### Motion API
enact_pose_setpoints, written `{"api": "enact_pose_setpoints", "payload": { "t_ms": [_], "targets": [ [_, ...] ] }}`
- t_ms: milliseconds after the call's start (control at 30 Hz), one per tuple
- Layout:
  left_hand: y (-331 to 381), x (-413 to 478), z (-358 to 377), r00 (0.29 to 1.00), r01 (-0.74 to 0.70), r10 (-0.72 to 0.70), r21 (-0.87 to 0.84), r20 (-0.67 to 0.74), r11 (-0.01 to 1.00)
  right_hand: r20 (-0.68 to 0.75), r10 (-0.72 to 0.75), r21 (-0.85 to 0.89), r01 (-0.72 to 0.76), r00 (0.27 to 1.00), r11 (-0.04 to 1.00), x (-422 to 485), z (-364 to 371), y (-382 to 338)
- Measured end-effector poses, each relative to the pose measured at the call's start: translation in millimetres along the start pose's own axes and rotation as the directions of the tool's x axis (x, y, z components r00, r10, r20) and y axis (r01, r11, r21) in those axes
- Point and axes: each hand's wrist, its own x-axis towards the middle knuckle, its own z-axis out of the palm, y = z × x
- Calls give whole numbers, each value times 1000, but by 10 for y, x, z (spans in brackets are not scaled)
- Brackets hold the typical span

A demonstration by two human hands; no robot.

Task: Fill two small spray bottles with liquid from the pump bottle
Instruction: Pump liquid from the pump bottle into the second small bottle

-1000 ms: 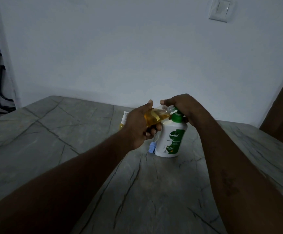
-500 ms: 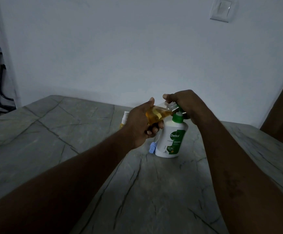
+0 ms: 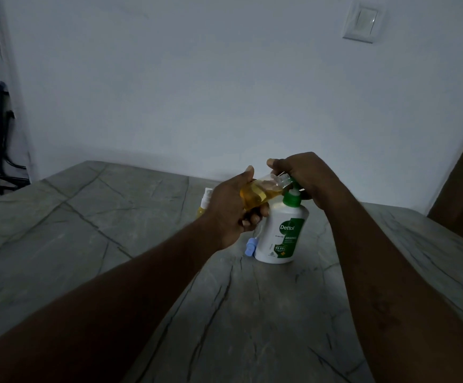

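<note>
- Right hand (image 3: 305, 176) has risen, pump head of Dettol pump bottle (image 3: 281, 233) up again: stroke done.
- Left hand (image 3: 231, 207) grips tilted spray bottle (image 3: 260, 193), mouth at nozzle, roughly half amber.
- Second spray bottle (image 3: 204, 203) behind left hand; blue sprayer cap (image 3: 250, 246) below it.

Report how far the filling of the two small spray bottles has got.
Seemingly done: a small bottle of yellow liquid with a white sprayer top stands behind the left hand. In hand: that hand tilts a clear small bottle, partly filled with amber liquid, at the spout of the white pump bottle with green collar; the right hand is on the pump. Left: topping up, then fitting the blue sprayer cap lying on the table.
</note>
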Motion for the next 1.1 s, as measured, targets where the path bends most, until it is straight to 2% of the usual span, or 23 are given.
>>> {"api": "enact_pose_setpoints", "payload": {
  "t_ms": [100,333,500,700,867,1100],
  "targets": [
    [-1,15,7,1000,3,-3,-3,-2,1000,-16,-18,-15,18,1000,1000,5,-6,-4],
    [-8,8,3,1000,13,-13,5,-18,1000,51,49,70,-53,998,996,-34,5,5],
    [-5,-3,-14,1000,18,-18,18,-26,1000,63,90,57,-93,994,994,-23,52,54],
    [-21,8,-10,1000,12,-12,23,-22,1000,-32,24,-14,-24,999,1000,6,46,59],
    [-17,36,-2,1000,-12,12,9,-9,1000,-40,-65,-55,62,997,997,10,-18,10],
    [-27,35,-8,1000,-5,5,9,-17,1000,0,4,18,-4,1000,1000,20,4,15]
  ]
}}
